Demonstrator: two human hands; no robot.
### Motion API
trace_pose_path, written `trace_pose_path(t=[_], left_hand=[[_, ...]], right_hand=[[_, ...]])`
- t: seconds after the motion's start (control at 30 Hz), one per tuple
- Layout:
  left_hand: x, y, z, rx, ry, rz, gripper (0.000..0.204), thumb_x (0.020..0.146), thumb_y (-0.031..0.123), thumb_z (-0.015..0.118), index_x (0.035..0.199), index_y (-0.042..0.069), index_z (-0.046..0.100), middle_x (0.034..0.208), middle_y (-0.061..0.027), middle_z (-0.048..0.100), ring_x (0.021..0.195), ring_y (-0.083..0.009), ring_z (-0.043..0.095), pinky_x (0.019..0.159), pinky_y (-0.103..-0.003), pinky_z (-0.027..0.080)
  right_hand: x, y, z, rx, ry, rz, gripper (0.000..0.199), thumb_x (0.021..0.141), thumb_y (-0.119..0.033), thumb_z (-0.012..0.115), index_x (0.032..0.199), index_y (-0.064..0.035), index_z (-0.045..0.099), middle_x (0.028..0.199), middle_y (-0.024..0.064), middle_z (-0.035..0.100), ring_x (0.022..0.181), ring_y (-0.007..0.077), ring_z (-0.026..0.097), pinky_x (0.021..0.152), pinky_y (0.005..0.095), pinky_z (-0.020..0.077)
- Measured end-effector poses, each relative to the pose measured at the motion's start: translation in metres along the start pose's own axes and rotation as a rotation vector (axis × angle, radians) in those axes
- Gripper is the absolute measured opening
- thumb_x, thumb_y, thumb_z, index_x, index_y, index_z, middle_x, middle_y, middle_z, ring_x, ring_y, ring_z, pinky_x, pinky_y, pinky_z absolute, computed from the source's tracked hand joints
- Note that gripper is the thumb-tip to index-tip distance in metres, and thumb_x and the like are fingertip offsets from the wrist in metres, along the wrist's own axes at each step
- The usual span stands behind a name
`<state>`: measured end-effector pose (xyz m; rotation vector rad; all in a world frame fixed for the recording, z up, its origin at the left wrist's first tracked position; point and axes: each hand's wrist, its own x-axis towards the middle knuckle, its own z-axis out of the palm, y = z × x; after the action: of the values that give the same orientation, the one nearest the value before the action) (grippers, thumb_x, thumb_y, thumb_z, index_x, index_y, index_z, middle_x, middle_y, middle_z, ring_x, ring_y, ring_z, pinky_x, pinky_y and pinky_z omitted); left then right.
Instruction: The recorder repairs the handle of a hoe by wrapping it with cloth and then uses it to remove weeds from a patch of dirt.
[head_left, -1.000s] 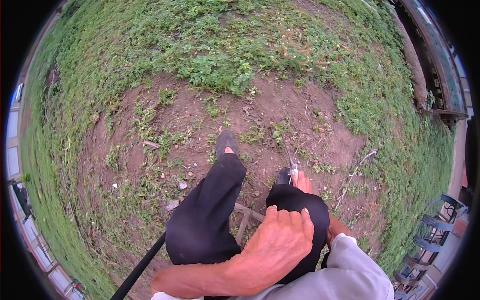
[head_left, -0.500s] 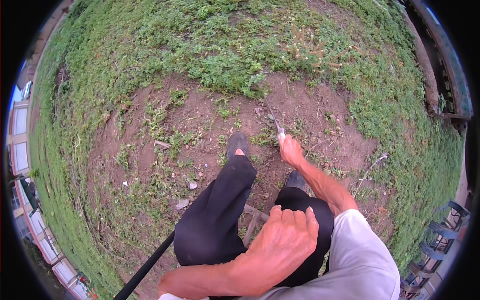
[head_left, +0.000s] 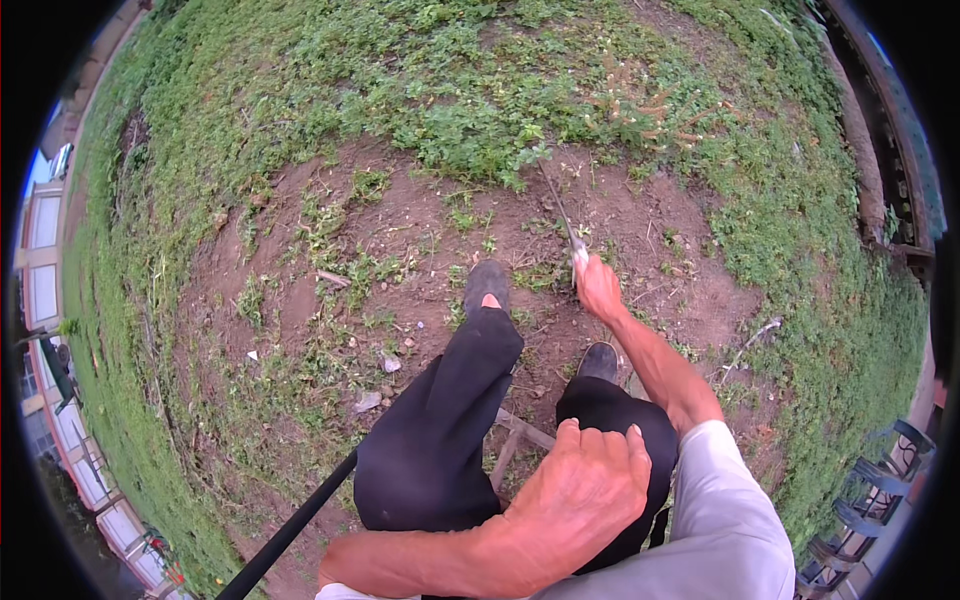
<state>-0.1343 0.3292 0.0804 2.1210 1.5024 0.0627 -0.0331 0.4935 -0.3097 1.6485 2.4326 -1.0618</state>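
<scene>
My right hand (head_left: 598,288) is closed around the whitish handle of a thin grey metal tool (head_left: 560,208). The tool slants forward over bare soil, and its far end meets the edge of a low green weed patch (head_left: 465,130). Leaves partly hide that end, so its shape cannot be made out. Across my right thigh lies my left hand (head_left: 585,485), its fingers curled in a loose fist, with nothing seen in it. Pulled or cut weeds (head_left: 380,270) are scattered on the soil in front of my shoes (head_left: 487,288).
Wooden bars (head_left: 522,430) show between my legs. A black pole (head_left: 290,535) slants past my left knee. Pale stones (head_left: 368,402) and a dry twig (head_left: 752,342) lie on the ground. At the right stand a rusty metal structure (head_left: 868,150) and dark curved metalwork (head_left: 872,500).
My right hand has pushed the tool slightly forward and right, its far end closer in to the weeds. My left hand stays on the thigh. The whole view has shifted a little.
</scene>
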Motion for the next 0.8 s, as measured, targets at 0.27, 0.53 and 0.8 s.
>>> trace_pose_path(t=[0.27,0.53,0.8], left_hand=[[0.014,-0.002,-0.003,0.003,-0.004,0.004,0.043,0.079,0.01,0.06,0.119,-0.007,0.062,0.074,-0.0082,0.058,0.072,-0.0207,0.062,0.076,-0.035,0.052],[-0.006,-0.011,-0.002,0.08,0.051,-0.053,0.042,0.08,0.013,0.061,0.117,-0.006,0.063,0.073,-0.0071,0.059,0.07,-0.0191,0.061,0.071,-0.033,0.049],[-0.011,-0.006,-0.001,0.036,-0.014,-0.025,0.042,0.08,0.015,0.061,0.116,-0.005,0.064,0.072,-0.0055,0.057,0.067,-0.0182,0.059,0.07,-0.032,0.048]], right_hand=[[0.058,-0.012,0.037,-0.07,-0.059,-0.149,0.051,0.103,-0.041,0.04,0.097,0.0067,0.055,0.088,0.0331,0.064,0.085,0.0513,0.063,0.073,0.0594,0.0499],[-0.104,0.05,0.043,-0.059,-0.185,0.012,0.046,0.101,-0.044,0.043,0.099,0.0011,0.052,0.083,0.0348,0.064,0.08,0.0534,0.064,0.07,0.0605,0.0503],[-0.059,0.02,0.026,0.005,-0.072,-0.031,0.045,0.101,-0.04,0.045,0.093,0.0043,0.052,0.081,0.037,0.062,0.08,0.0547,0.062,0.07,0.0612,0.0492]])
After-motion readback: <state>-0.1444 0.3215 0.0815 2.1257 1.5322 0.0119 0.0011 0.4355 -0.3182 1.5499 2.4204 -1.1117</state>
